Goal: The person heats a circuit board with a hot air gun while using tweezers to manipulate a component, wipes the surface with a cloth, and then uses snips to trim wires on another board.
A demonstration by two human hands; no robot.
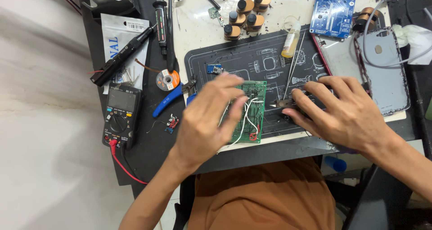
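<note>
Two hands: both at centre frame, over a black printed work mat (270,63).
Left hand (211,117): fingers spread and released, resting on a green perforated circuit board with white wires (251,115).
Right hand (342,110): flat, pressing small dark tool (282,104); grip cannot be told.
Centre left: black multimeter with red lead (120,115), blue-handled cutters (171,99).
Upper right: blue circuit board (334,7).

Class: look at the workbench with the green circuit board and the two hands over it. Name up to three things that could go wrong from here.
1. The left hand rests over the green circuit board; its loose white wires could snag on the fingers and perhaps pull free.
2. The right hand covers small tools by the tweezers; a point might prick it.
3. The small yellow bottle lies on the black mat; it may leak.
</note>
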